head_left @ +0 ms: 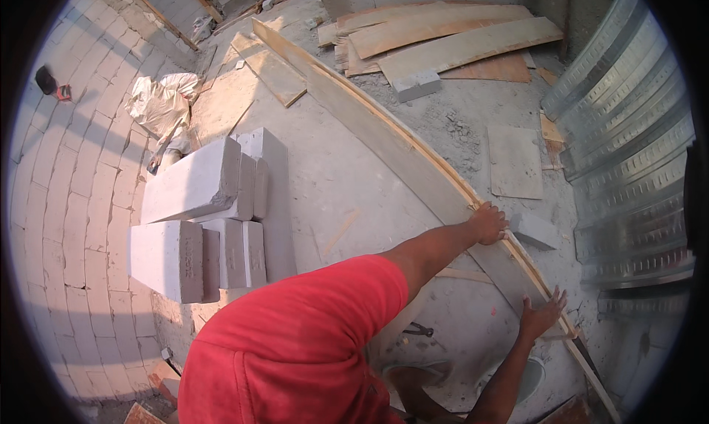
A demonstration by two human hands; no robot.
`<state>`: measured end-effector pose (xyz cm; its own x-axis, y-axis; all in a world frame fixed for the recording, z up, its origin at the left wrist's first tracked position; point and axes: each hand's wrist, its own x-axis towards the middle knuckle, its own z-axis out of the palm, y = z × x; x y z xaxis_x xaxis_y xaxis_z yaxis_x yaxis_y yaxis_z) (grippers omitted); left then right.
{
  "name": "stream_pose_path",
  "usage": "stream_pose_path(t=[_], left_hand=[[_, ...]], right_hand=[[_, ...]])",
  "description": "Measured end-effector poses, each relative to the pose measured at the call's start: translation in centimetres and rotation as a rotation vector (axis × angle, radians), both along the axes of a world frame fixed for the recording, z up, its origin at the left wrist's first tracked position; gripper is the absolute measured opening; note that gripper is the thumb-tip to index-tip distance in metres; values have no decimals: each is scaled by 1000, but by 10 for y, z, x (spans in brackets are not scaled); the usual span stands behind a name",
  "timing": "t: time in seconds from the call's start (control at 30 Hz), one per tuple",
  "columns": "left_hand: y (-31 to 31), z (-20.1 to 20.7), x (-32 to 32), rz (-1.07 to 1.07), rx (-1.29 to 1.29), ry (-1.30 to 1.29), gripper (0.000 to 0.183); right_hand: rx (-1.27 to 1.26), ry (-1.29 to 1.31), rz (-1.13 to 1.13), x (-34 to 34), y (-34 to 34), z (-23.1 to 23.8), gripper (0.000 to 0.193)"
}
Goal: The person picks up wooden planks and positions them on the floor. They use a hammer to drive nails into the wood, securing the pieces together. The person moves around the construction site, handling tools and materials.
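1. A dusty concrete floor spreads between a pale block wall on the left and stacked corrugated metal sheets on the right.
2. A long wooden plank runs from the far left to the near right across the floor, standing on its edge.
3. The left hand rests on the plank's top edge, fingers curled over it in a loose grip.
4. The right hand lies nearer, open with fingers spread, palm pressed against the plank's face.
5. A small grey block sits on the floor just right of the left hand.
6. A stack of large grey blocks stands near the wall on the left.
7. More planks lie piled at the far side, and a crumpled plastic sack lies at the far left.
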<state>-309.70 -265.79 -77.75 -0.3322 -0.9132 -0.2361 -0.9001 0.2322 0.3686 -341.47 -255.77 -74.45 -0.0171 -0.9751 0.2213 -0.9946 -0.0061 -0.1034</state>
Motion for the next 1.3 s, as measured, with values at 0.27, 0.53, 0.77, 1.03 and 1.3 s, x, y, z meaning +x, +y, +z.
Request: stream_pose_path(t=[0.27,0.53,0.77,1.03,1.3], left_hand=[[61,21,21,-167,-100,66,57],[130,-17,141,-595,-31,-52,77],[220,-70,201,23,202,-113,79],[241,-97,172,147,131,-229,79],[278,-126,156,215,23,-306,67]], right_hand=[[558,-202,70,13,-24,14,74],[706,-283,372,-10,38,-40,96],[711,116,275,9,28,-60,125],[751,40,254,9,-8,-58,98],[601,-20,397,0,59,-20,64]])
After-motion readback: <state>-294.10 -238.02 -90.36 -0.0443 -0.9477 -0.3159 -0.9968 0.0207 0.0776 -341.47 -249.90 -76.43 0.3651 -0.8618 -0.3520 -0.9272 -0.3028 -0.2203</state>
